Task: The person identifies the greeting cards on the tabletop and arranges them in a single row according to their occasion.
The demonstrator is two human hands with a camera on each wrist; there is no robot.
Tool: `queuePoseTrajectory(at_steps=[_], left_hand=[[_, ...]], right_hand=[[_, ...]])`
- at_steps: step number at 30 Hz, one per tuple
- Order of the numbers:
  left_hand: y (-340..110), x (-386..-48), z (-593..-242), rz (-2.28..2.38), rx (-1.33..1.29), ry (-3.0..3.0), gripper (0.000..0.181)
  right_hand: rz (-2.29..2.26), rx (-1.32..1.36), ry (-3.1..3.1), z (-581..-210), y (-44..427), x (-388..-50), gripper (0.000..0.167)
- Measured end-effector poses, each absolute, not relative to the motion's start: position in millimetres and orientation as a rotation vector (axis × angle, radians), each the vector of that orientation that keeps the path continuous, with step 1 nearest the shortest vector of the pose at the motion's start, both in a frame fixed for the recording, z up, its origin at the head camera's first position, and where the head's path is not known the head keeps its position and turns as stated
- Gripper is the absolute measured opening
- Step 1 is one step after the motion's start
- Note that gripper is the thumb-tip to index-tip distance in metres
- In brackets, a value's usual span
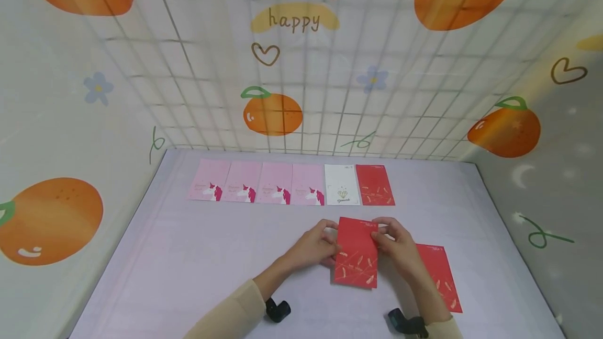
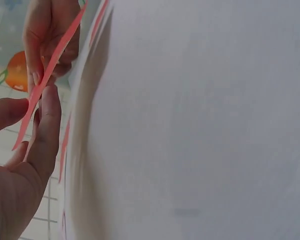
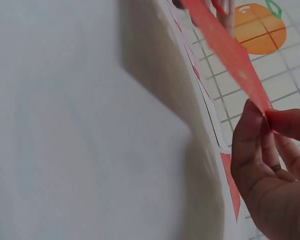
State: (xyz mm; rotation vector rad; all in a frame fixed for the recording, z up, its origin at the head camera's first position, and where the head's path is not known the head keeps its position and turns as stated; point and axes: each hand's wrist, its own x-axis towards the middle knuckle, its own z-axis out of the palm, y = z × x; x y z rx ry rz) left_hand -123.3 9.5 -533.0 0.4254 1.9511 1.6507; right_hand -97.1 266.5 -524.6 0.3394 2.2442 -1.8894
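A red envelope [image 1: 356, 250] with gold feather-like marks is held up off the table between both hands. My left hand [image 1: 313, 245] pinches its left edge between thumb and fingers. At the upper right edge, my right hand [image 1: 398, 245] pinches it, thumb in front. Seen edge-on in the left wrist view, the red envelope [image 2: 52, 65] appears as a thin, slightly bent strip. The right wrist view shows its red side [image 3: 235, 60] slanting away from the thumb and fingertips. Another red envelope [image 1: 442, 279] lies on the table, partly behind my right wrist.
Along the table's back lies a row: several pink unicorn envelopes [image 1: 245, 182], a white one [image 1: 342, 185] with a gold diamond, and a red one [image 1: 375, 185]. A white wire grid with a printed curtain [image 1: 311, 82] rises behind the pale table [image 1: 188, 255].
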Motion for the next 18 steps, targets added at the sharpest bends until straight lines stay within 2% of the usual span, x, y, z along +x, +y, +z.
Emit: queuePoseTrajectory(at_steps=[18], left_hand=[[6.7, -104.0, -528.4, 1.683, 0.421, 1.884, 0.052]], right_hand=[[-1.955, 0.357, 2.203, -520.2, 269.8, -100.3, 0.05]])
